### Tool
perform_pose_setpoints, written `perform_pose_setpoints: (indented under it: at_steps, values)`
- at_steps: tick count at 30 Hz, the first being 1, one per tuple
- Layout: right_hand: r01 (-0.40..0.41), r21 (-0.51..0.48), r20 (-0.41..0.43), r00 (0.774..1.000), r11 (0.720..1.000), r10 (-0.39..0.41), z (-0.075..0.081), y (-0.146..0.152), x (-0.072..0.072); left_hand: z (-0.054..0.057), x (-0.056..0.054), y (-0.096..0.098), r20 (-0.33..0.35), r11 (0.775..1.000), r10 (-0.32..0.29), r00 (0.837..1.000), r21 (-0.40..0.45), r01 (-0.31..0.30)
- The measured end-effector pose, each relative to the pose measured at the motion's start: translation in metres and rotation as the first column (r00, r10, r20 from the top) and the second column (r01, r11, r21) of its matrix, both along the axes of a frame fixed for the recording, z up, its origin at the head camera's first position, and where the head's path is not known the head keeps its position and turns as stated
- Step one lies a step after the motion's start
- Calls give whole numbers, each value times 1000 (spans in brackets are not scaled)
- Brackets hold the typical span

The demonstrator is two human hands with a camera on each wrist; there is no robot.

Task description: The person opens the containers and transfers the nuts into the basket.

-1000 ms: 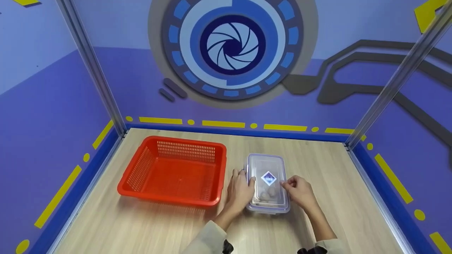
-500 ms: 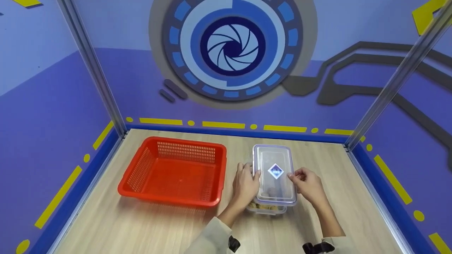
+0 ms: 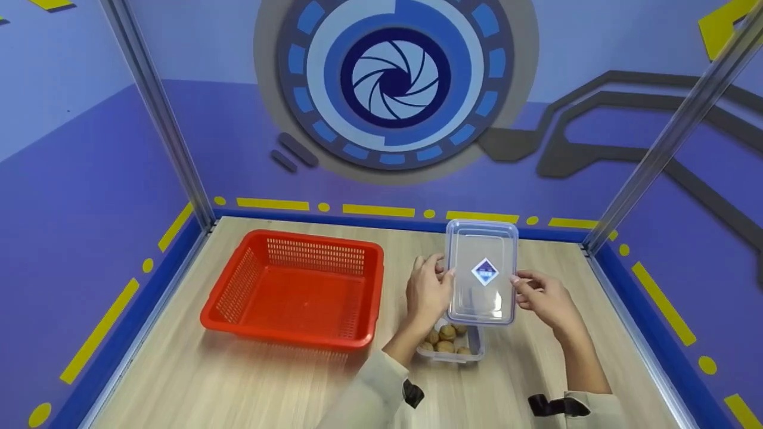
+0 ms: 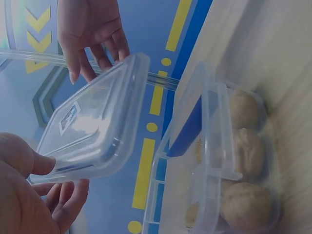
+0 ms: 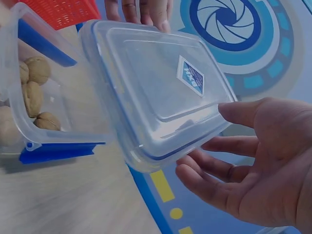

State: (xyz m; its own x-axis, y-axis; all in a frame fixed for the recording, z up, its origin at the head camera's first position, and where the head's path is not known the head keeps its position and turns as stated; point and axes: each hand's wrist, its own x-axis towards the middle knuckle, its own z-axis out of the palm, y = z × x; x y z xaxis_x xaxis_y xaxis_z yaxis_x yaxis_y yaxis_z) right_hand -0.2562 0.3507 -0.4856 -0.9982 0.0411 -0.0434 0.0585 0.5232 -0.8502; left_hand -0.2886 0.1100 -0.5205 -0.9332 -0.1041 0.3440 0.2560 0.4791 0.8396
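A clear plastic lid (image 3: 481, 247) with a diamond-shaped label is lifted off its food container (image 3: 475, 344). My left hand (image 3: 428, 292) pinches the lid's left edge, thumb on top and fingers below, as the left wrist view shows. On the opposite edge my right hand (image 3: 549, 301) pinches it too, its thumb (image 5: 239, 113) on the upper face. Several walnuts (image 3: 446, 333) lie inside the container, which stands on the table with a blue clip (image 5: 61, 152) on its side. In the head view, the lid and left hand hide the container's far part.
An empty red plastic basket (image 3: 289, 338) with slotted sides stands on the wooden table (image 3: 268, 387), left of the container. Printed panels and metal posts (image 3: 161, 119) enclose the table at the back and sides.
Both hands have raised the lid off the container and moved it away from me and to the right. The walnuts have come into plain view. The basket has stayed put.
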Motion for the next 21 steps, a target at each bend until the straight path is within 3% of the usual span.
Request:
perform_pose_setpoints:
  at_steps: [6,12,17,21]
  values:
    - [-34,-82,51,998,996,39,8,10,0,7,-3,13,-50,998,-26,998,52,29]
    - [-8,-179,133,991,984,32,6,21,-1,7,5,28,-67,994,-69,995,84,74]
    - [25,-278,148,989,960,17,1,36,-2,7,14,39,-14,983,-121,993,138,122]
    - [68,-414,143,990,908,-9,-4,47,-4,10,16,52,68,971,-151,986,199,135]
